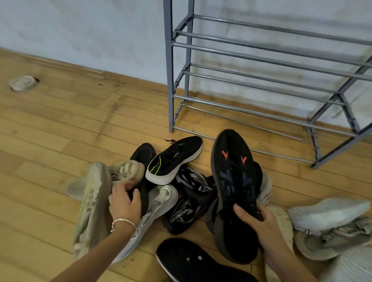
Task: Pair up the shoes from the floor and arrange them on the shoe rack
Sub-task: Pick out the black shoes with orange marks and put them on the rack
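**Two shoes in hand, none on the rack**

We hold a black shoe (234, 184) in the right hand (260, 225), with its sole toward us. The thumb lies on the sole and the fingers are curled behind the heel part. The left hand (125, 202) is at the collar of a beige shoe (92, 205). Its fingers are curled and seem to pinch the collar, but they are partly hidden, so we are not sure.

Both shoes are at the pile of shoes (171, 161) on the floor (44, 136), near the shoe rack (170, 77), whose visible bars carry nothing.

We judge these trainers to be light, with soft uppers and stiffer soles, so the heel or the collar is the good place to hold. Loose laces can catch.

The upper of the black shoe is turned away from us. The right side of the rack is cut off.
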